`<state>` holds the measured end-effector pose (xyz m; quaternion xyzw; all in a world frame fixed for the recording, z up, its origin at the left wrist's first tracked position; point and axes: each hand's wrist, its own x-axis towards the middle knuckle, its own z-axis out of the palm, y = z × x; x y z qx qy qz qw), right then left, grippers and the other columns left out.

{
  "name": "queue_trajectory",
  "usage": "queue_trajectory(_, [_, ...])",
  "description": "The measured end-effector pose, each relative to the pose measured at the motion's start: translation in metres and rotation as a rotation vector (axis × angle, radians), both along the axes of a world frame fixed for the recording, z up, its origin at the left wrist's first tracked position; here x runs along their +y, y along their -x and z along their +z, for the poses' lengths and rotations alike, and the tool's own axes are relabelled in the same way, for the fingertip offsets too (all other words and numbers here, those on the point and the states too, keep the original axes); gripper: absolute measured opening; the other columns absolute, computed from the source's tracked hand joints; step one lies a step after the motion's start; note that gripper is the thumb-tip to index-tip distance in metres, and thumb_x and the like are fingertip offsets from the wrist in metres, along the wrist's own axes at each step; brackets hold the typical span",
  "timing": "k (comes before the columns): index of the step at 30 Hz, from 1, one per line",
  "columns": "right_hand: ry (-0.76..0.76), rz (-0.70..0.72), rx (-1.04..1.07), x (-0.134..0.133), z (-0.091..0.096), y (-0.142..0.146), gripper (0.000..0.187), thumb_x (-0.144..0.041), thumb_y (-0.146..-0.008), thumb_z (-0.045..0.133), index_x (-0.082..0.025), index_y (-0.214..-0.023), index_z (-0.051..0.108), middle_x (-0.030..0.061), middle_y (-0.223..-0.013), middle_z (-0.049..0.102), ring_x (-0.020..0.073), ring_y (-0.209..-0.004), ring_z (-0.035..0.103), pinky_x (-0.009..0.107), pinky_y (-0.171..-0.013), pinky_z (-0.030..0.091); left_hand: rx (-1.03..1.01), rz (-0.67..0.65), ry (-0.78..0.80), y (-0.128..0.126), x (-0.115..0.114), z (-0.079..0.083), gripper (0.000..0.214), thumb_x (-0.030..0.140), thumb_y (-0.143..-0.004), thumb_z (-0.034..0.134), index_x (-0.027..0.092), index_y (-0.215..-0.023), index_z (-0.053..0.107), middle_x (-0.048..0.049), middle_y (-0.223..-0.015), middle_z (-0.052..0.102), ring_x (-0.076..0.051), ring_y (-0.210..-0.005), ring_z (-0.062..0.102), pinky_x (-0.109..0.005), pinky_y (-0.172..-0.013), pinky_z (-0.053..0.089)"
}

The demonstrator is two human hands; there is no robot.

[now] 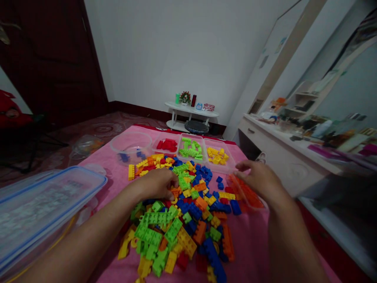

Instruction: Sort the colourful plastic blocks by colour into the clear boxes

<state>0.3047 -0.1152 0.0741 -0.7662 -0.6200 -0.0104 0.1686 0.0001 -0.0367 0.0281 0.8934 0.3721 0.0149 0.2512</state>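
Note:
My left hand (160,182) reaches into a mixed heap of plastic building blocks (188,204). Its thumb and fingers are curled round an orange building block (176,192), partly hidden by them. My right hand (257,179) hovers at the rim of a clear tray of orange blocks (250,194), fingers apart and nothing visible in them. Behind the heap stand clear trays with red blocks (167,145), green blocks (191,149) and yellow blocks (217,155). A round clear tub (131,142) at the back left holds a few blue blocks.
Clear lids with blue edging (88,179) lie at the left of the pink-covered table (247,236). A dresser (282,145) crowded with items runs along the right. A low white stand (191,110) is by the far wall, and a dark door (50,59) at left.

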Motion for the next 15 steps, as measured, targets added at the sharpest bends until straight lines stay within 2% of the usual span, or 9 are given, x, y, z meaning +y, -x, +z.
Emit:
queue_trajectory(4, [0.116, 0.303, 0.056, 0.010, -0.010, 0.062, 0.020, -0.024, -0.077, 0.057, -0.023, -0.093, 0.070, 0.0038, -0.095, 0.071, 0.0200, -0.087, 0.063, 0.027, -0.070, 0.044, -0.042, 0.011, 0.071, 0.007, 0.006, 0.012, 0.014, 0.030, -0.069, 0.066, 0.019, -0.076, 0.067, 0.0027, -0.061, 0.061, -0.011, -0.053, 0.052, -0.020, -0.048, 0.029])
queue_trajectory(6, [0.143, 0.371, 0.032, 0.013, -0.020, 0.081, 0.028, -0.017, -0.076, 0.055, -0.024, -0.099, 0.069, 0.0024, -0.103, 0.070, 0.0198, -0.095, 0.062, 0.027, -0.076, 0.042, -0.141, 0.066, 0.044, 0.011, 0.011, 0.016, 0.017, 0.031, -0.070, 0.065, 0.017, -0.080, 0.067, 0.0022, -0.061, 0.060, -0.011, -0.054, 0.052, -0.020, -0.048, 0.031])
queue_trajectory(8, [0.178, 0.378, -0.016, 0.014, -0.031, 0.089, 0.038, -0.012, -0.073, 0.054, -0.026, -0.106, 0.067, 0.0022, -0.110, 0.068, 0.0207, -0.102, 0.060, 0.028, -0.081, 0.041, -0.318, 0.159, 0.040, 0.011, 0.015, 0.016, 0.024, 0.032, -0.071, 0.064, 0.015, -0.088, 0.066, 0.0016, -0.063, 0.059, -0.011, -0.056, 0.053, -0.020, -0.050, 0.035])
queue_trajectory(10, [0.217, 0.366, -0.047, 0.015, -0.039, 0.089, 0.041, -0.010, -0.070, 0.055, -0.026, -0.107, 0.066, 0.0024, -0.111, 0.068, 0.0220, -0.102, 0.060, 0.029, -0.080, 0.040, -0.528, 0.244, 0.114, 0.009, 0.017, 0.015, 0.032, 0.034, -0.072, 0.063, 0.014, -0.098, 0.063, 0.0017, -0.066, 0.058, -0.011, -0.058, 0.055, -0.021, -0.052, 0.040])
queue_trajectory(12, [0.216, 0.338, -0.054, 0.016, -0.042, 0.086, 0.034, -0.012, -0.068, 0.058, -0.025, -0.098, 0.067, 0.0029, -0.102, 0.069, 0.0227, -0.096, 0.061, 0.029, -0.074, 0.039, -0.713, 0.292, 0.259, 0.004, 0.017, 0.012, 0.039, 0.034, -0.071, 0.065, 0.014, -0.104, 0.059, 0.0027, -0.066, 0.057, -0.012, -0.058, 0.057, -0.023, -0.054, 0.045])
queue_trajectory(15, [0.111, 0.292, 0.041, 0.016, -0.034, 0.087, 0.017, -0.018, -0.070, 0.060, -0.021, -0.085, 0.064, 0.0028, -0.083, 0.067, 0.0199, -0.079, 0.061, 0.027, -0.064, 0.037, -0.868, 0.314, 0.439, -0.005, 0.014, 0.009, 0.042, 0.031, -0.065, 0.070, 0.015, -0.101, 0.055, 0.0055, -0.060, 0.055, -0.011, -0.054, 0.059, -0.025, -0.053, 0.049])
